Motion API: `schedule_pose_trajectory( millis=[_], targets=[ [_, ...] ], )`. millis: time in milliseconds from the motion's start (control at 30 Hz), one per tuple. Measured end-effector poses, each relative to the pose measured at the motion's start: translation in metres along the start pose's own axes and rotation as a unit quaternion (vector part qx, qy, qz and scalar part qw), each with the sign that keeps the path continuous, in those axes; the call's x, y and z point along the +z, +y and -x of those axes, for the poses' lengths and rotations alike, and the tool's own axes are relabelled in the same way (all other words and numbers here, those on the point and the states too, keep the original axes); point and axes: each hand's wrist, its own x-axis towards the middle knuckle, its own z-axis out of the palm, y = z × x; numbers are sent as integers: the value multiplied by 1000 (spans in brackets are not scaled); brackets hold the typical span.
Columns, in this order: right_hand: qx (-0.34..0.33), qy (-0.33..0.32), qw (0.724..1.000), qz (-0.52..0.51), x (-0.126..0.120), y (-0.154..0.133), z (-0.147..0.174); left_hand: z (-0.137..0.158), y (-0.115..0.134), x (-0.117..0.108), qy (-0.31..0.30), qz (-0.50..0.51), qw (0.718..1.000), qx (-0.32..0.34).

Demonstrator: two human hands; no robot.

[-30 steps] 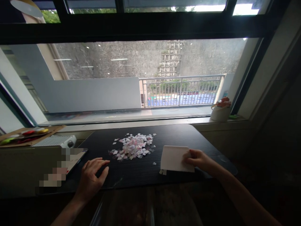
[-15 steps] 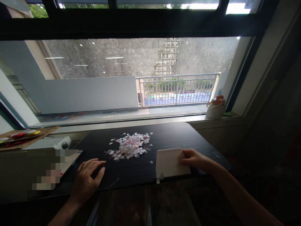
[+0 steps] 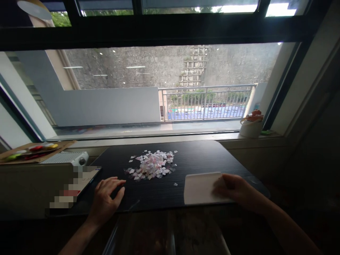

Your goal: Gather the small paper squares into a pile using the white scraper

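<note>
A flat whitish card with rounded corners is at the near right of the dark table. My right hand pinches its right side, and the fingertips are smeared by motion. My left hand rests at the table's near left, palm down with thumb and fingers apart, holding nothing. Beyond it, in the middle of the table, lies a loose heap of small white and pinkish paper pieces. One single piece sits apart, between the heap and the card.
At the left stand a board-like item partly blurred out, a white ribbed device with a knob and brown cardboard with colourful things. A white pot stands on the windowsill beyond the table.
My right hand has moved the card a little to the right. A small piece at the card's near left corner no longer shows. The view has shifted; my left hand keeps its pose.
</note>
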Motion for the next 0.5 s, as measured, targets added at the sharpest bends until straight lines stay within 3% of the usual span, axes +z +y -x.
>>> schedule_pose_trajectory(
  millis=[133,300,500],
  targets=[
    [-71,120,990,13,17,14,-47,2,-1,1,-6,-3,1000,-10],
    [-97,155,982,44,31,28,-104,3,-2,3,-3,5,1000,-13],
    [-107,149,980,77,37,36,-93,2,3,2,-3,6,1000,-17]
  ],
)
